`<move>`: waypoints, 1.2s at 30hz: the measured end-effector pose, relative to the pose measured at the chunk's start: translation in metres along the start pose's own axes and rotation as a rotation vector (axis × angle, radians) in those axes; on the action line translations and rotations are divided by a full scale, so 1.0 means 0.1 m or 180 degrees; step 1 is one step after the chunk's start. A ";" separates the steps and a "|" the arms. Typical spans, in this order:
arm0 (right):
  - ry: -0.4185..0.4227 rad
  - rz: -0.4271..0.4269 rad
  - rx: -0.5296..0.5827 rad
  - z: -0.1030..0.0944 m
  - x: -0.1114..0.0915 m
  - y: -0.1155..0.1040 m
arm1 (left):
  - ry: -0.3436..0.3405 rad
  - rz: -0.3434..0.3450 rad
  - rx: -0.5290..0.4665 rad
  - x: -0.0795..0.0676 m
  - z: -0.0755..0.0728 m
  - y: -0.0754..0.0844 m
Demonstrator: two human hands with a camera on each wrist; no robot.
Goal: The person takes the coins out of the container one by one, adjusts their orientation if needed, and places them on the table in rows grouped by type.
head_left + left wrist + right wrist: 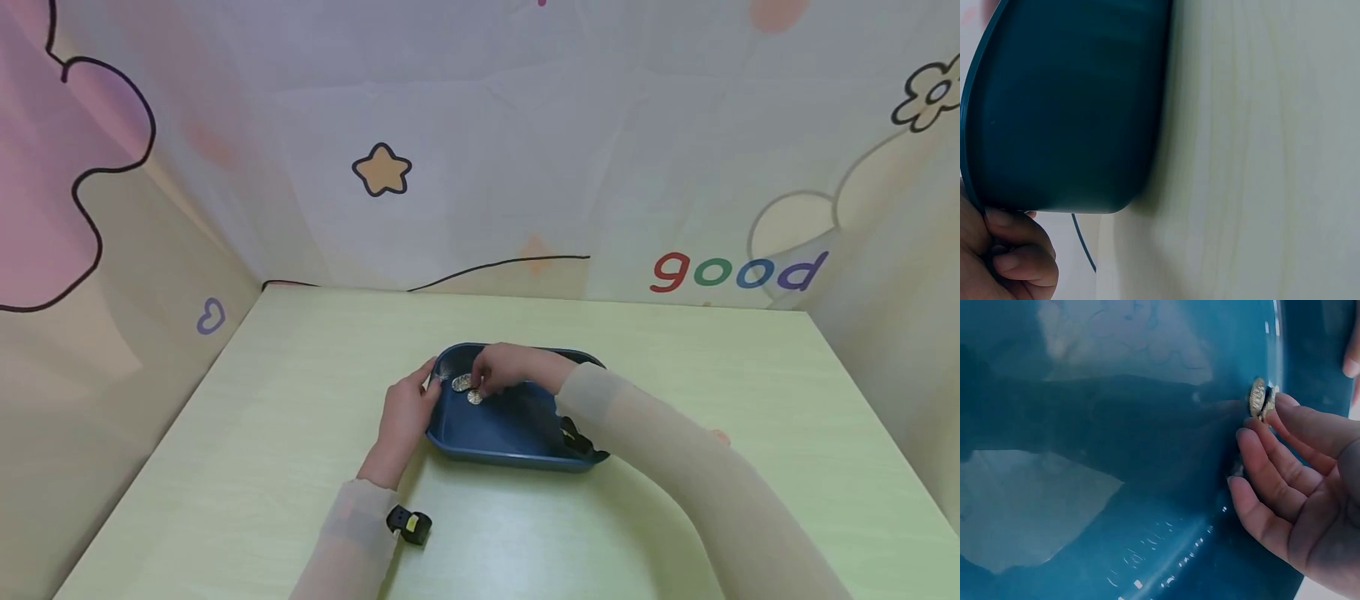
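A dark blue tray (510, 461) with raised walls lies on the table. Its left end is gripped by my left hand (408, 408), thumb over the rim and the other fingers curled against the outer wall, as the left wrist view also shows. My right hand (501, 367) reaches into the tray's left part. Between its thumb and fingertips it pinches a small gold-coloured coin (1269, 405), partly hidden by the thumb. Right beside that stands another round coin (1257, 397), tilted on edge. From the head, shiny coins (475, 397) show by the right fingertips.
The pale wooden table (300, 400) carries the tray near its middle. A printed cloth (480, 167) with a star and coloured letters hangs behind and at the sides. Black wrist devices (409, 525) sit on both sleeves; the right forearm crosses the tray's right end.
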State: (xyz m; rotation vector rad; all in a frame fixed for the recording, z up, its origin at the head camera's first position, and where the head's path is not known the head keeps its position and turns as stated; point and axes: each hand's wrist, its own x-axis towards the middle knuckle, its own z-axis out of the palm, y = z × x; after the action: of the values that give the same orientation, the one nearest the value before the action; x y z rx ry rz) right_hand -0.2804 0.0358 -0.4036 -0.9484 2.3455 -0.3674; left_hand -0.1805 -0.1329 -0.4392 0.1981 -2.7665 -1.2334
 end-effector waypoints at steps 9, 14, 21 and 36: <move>0.0154 -0.0118 -0.0028 0.14 0.06 0.06 | -0.0012 0.0006 0.0000 -0.02 0.02 -0.01; 0.0245 -0.0139 -0.0147 0.18 0.08 0.08 | -0.0018 -0.0012 -0.0003 -0.01 0.01 0.00; 0.0244 -0.0112 -0.0251 0.17 0.09 0.06 | -0.0043 -0.0024 -0.0010 0.01 0.00 0.00; 0.0094 -0.0186 0.0104 -0.04 -0.06 0.03 | -0.0001 -0.0027 -0.0025 0.00 0.01 -0.01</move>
State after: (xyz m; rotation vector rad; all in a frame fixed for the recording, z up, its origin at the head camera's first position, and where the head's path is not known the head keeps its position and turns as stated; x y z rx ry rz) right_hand -0.2815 0.0422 -0.3993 -1.0041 2.3348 -0.4445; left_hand -0.1803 -0.1327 -0.4401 0.2093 -2.7636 -1.2461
